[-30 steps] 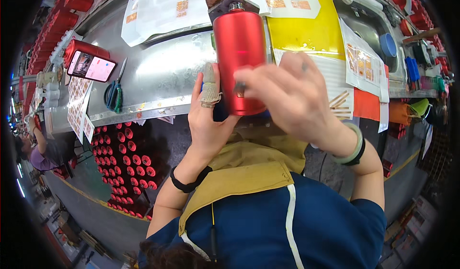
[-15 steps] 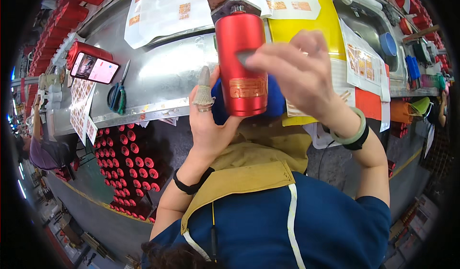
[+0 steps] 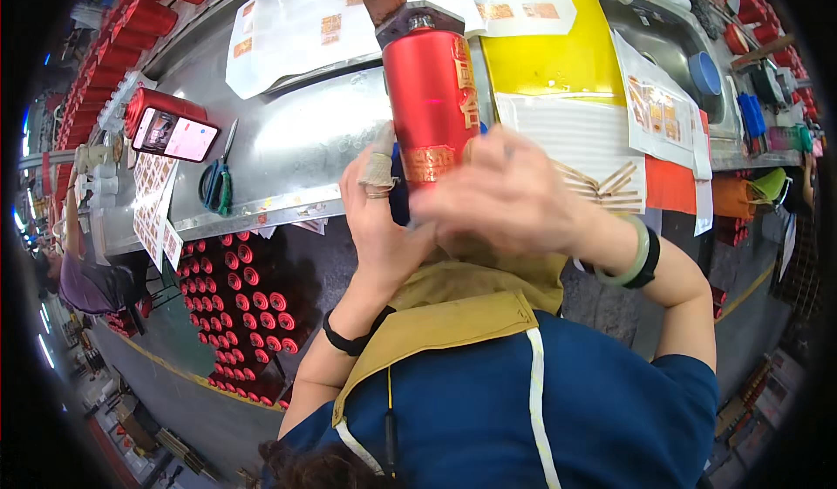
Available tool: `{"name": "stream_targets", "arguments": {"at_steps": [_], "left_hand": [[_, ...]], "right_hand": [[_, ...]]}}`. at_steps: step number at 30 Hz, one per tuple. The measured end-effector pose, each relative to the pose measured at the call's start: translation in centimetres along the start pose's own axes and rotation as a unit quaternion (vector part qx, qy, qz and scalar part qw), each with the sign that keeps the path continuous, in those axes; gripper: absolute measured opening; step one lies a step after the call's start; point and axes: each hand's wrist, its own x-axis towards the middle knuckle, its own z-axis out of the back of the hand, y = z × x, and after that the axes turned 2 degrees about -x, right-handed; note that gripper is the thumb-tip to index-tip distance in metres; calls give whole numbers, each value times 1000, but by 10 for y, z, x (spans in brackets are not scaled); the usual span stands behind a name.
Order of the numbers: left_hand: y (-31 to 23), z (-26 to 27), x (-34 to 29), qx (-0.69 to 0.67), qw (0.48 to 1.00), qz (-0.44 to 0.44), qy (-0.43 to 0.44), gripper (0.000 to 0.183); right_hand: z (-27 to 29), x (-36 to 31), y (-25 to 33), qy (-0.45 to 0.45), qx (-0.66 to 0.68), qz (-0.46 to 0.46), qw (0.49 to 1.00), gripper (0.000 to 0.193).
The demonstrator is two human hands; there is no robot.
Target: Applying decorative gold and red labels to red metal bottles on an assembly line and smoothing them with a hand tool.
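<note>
A glossy red bottle (image 3: 425, 88) lies with its neck against a dark metal holder (image 3: 414, 18) on a rusty bar. Gold decals stand out on it: a patterned panel (image 3: 431, 163) near the base and a column of raised lettering (image 3: 465, 84) along its right side. My left hand (image 3: 377, 219) grips the bottle low on its left side; one finger wears a grey cover (image 3: 377, 171) bound with pale string. Over the bottle's base, my right hand (image 3: 501, 197) is smeared by motion, so I cannot make out its fingers or anything in them.
Decal sheets (image 3: 305, 31) lie on the metal bench behind the bottle, beside a yellow sheet (image 3: 554, 62). Scissors (image 3: 214, 184) and a phone (image 3: 174, 133) sit at left. Right are gold strips (image 3: 610, 188) and a sink (image 3: 663, 40). Several red bottles (image 3: 253, 302) stand below the bench.
The bottle has turned, bringing the gold lettering column into view on its right and shifting the panel left. My right hand has moved from mid-bottle down to the base.
</note>
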Motion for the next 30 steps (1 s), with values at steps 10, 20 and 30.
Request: {"name": "stream_targets", "arguments": {"at_steps": [10, 20, 30], "left_hand": [[17, 5, -5, 13, 997, -20, 67, 86], [25, 7, -4, -19, 992, -12, 122, 93], [7, 0, -9, 6, 986, -161, -38, 54]], "right_hand": [[6, -2, 0, -9, 8, -8, 1000, 25], [7, -18, 15, 13, 33, 40, 999, 28], [33, -11, -8, -210, -8, -193, 958, 29]]}}
